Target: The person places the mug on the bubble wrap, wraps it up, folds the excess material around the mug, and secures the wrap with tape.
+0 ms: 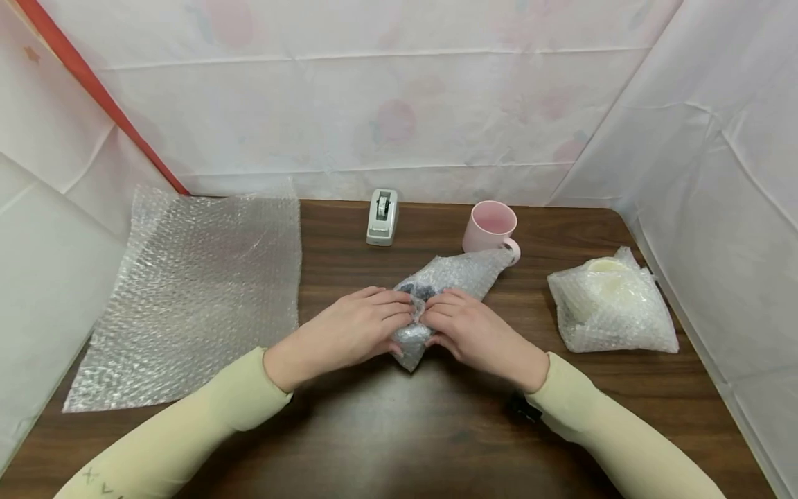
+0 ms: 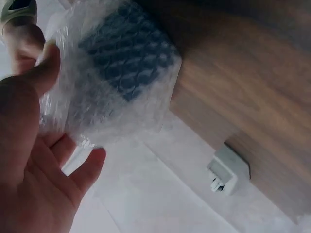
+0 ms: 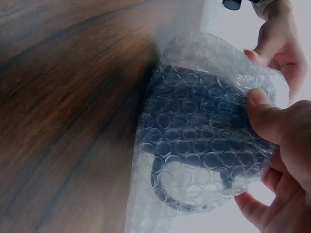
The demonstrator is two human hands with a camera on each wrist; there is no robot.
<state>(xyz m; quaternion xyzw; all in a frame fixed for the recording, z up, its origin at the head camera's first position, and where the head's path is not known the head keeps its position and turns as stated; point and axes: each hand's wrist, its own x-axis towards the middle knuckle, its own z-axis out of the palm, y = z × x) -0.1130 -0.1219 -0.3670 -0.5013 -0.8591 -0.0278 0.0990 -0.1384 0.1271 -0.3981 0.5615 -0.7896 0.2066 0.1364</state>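
Observation:
A dark blue mug [image 3: 189, 116] is wrapped in bubble wrap [image 1: 476, 270], its looped handle showing through the film in the right wrist view. My left hand [image 1: 364, 322] pinches the left side of the wrap between thumb and fingers. From the other side my right hand [image 1: 470, 329] grips the same bundle, its thumb pressing on the film near the mug's end. The fingertips of both hands come close together over gathered film. One pointed end of the wrap sticks out toward me, the other reaches to the pink mug [image 1: 476, 235].
A flat bubble wrap sheet [image 1: 206, 298] covers the table's left side. The white tape dispenser [image 1: 382, 218] stands at the back middle. On the right lies a bubble-wrapped bundle [image 1: 614, 305] with something cream-coloured inside. White curtains [image 1: 399, 97] enclose the wooden table [image 1: 399, 443].

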